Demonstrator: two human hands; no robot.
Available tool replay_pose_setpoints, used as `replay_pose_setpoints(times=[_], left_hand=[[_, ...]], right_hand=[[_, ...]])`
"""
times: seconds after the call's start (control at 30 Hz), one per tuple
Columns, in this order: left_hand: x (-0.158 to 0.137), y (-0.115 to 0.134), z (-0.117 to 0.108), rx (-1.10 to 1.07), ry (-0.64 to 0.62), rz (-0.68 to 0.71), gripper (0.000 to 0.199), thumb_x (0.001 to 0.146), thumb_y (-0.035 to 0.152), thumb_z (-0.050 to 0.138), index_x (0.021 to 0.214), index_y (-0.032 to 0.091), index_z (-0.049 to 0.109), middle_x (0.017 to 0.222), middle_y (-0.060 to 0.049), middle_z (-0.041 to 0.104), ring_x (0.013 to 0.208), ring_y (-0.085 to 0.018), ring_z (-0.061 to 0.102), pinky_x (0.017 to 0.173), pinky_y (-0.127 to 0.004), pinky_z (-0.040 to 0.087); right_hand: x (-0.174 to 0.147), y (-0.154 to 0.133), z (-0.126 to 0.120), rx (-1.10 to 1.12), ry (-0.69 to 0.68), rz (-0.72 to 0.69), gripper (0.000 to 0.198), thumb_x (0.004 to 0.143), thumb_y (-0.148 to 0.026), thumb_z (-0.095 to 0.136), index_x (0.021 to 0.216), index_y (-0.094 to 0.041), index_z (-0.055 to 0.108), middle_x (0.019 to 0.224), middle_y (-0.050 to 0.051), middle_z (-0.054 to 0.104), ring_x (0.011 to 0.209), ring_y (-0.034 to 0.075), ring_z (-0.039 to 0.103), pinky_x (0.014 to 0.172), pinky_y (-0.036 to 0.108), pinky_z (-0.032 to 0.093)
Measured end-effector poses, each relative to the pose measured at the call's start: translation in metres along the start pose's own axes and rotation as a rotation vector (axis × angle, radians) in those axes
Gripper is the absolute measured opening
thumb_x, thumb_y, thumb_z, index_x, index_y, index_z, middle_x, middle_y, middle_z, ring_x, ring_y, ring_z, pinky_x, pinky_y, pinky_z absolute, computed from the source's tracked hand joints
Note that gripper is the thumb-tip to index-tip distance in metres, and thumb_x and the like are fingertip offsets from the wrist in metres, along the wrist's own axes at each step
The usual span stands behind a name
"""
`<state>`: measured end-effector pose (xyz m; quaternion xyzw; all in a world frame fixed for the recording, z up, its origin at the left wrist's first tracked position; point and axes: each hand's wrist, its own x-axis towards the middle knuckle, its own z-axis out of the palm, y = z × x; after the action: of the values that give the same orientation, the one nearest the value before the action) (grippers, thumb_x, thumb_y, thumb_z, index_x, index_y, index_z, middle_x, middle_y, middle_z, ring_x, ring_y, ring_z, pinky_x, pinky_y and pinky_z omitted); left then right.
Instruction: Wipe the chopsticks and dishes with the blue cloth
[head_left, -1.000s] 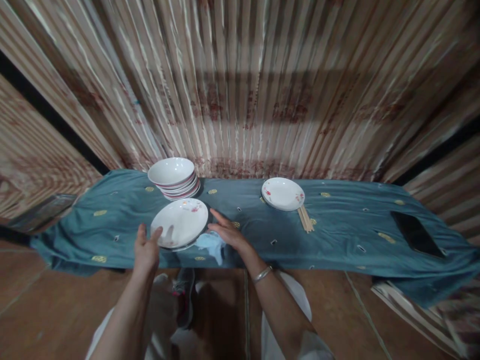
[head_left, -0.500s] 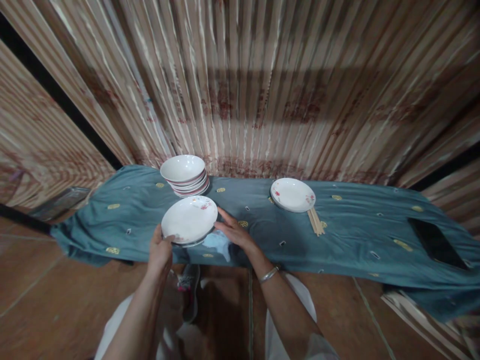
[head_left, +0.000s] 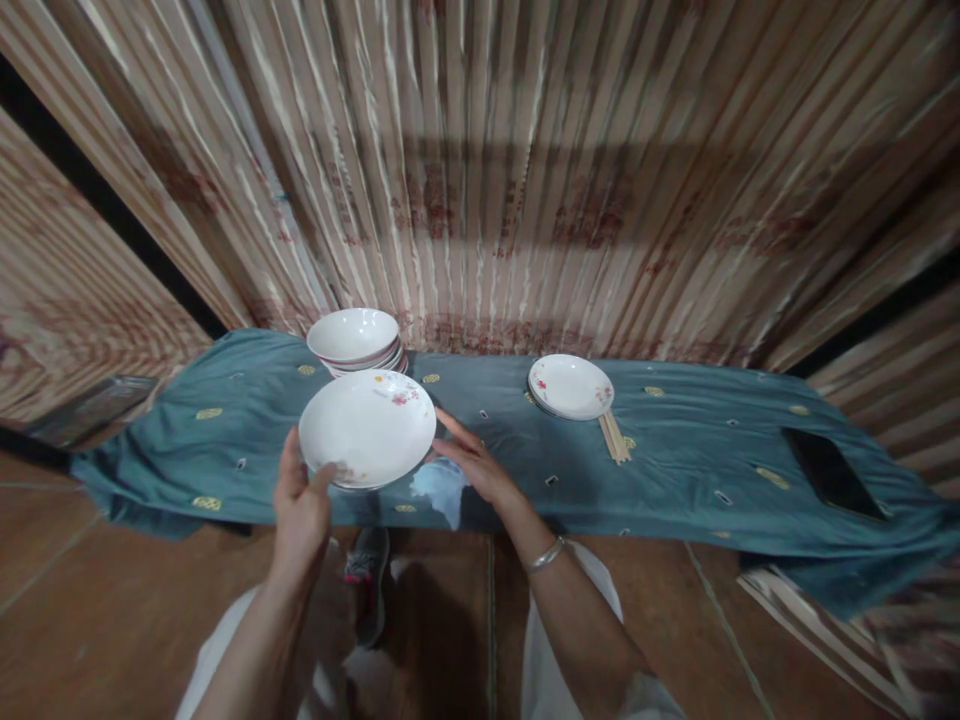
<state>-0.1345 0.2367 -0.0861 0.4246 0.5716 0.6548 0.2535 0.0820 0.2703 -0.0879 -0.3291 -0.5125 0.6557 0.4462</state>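
Note:
A white plate (head_left: 369, 425) with small flowers near its rim is held up over the front left of the table, its face tilted toward me. My left hand (head_left: 302, 500) grips its lower left edge, thumb on the upper face and fingers along the side. My right hand (head_left: 474, 462) is at the right edge, fingers reaching against or under the rim; their tips are partly hidden. Below the plate's right side lies a crumpled light blue cloth (head_left: 441, 488). A stack of white bowls (head_left: 354, 337) with red-edged rims stands behind, partly covered by the plate.
On the blue patterned tablecloth (head_left: 517, 480), a small pile of flowered plates (head_left: 571, 387) sits right of centre. Wooden chopsticks (head_left: 614, 438) lie beside it. A black phone (head_left: 832, 472) rests at the right. A pleated curtain (head_left: 480, 180) hangs behind the table.
The plate has come up and closer to me, now overlapping the bowl stack. Both hands have stayed at its edges. The view has shifted slightly to the right.

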Motion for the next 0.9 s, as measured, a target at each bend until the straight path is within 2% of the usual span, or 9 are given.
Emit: replay_pose_setpoints(times=[0.2, 0.33, 0.5, 0.7, 0.9], left_hand=[[-0.03, 0.032, 0.033, -0.046, -0.12, 0.038, 0.076, 0.071, 0.031, 0.063, 0.141, 0.021, 0.033, 0.147, -0.008, 0.037, 0.132, -0.027, 0.037, 0.108, -0.037, 0.032], [-0.051, 0.036, 0.06, -0.098, -0.233, 0.008, 0.077, 0.074, 0.035, 0.063, 0.142, 0.02, 0.031, 0.149, -0.009, 0.033, 0.135, -0.025, 0.033, 0.108, -0.033, 0.031], [-0.068, 0.021, 0.089, -0.158, -0.367, -0.145, 0.076, 0.075, 0.037, 0.063, 0.142, 0.023, 0.029, 0.148, -0.009, 0.035, 0.132, -0.025, 0.038, 0.108, -0.038, 0.031], [-0.073, -0.004, 0.112, -0.274, -0.43, -0.344, 0.081, 0.071, 0.034, 0.065, 0.142, 0.02, 0.029, 0.146, -0.012, 0.036, 0.132, -0.029, 0.038, 0.103, -0.04, 0.038], [-0.074, -0.023, 0.124, -0.335, -0.403, -0.502, 0.082, 0.066, 0.024, 0.065, 0.141, 0.021, 0.031, 0.148, -0.011, 0.034, 0.129, -0.03, 0.04, 0.094, -0.039, 0.046]], right_hand=[[-0.031, -0.022, -0.03, 0.058, 0.11, 0.004, 0.068, 0.076, -0.043, 0.063, 0.138, -0.025, 0.043, 0.072, -0.002, 0.068, 0.07, 0.018, 0.064, 0.069, 0.03, 0.05], [-0.055, -0.032, -0.059, 0.047, 0.219, 0.014, 0.067, 0.074, -0.043, 0.063, 0.137, -0.024, 0.045, 0.067, -0.001, 0.067, 0.064, 0.018, 0.063, 0.063, 0.03, 0.048], [-0.077, -0.036, -0.087, 0.088, 0.353, 0.038, 0.064, 0.07, -0.038, 0.067, 0.13, -0.023, 0.052, 0.072, 0.0, 0.07, 0.067, 0.019, 0.063, 0.065, 0.031, 0.048], [-0.081, -0.025, -0.104, 0.084, 0.471, 0.069, 0.054, 0.065, -0.034, 0.07, 0.117, -0.023, 0.063, 0.103, 0.002, 0.071, 0.089, 0.021, 0.065, 0.082, 0.034, 0.048], [-0.079, -0.006, -0.115, 0.056, 0.513, 0.145, 0.051, 0.064, -0.032, 0.07, 0.114, -0.022, 0.064, 0.098, 0.002, 0.072, 0.091, 0.022, 0.065, 0.086, 0.037, 0.048]])
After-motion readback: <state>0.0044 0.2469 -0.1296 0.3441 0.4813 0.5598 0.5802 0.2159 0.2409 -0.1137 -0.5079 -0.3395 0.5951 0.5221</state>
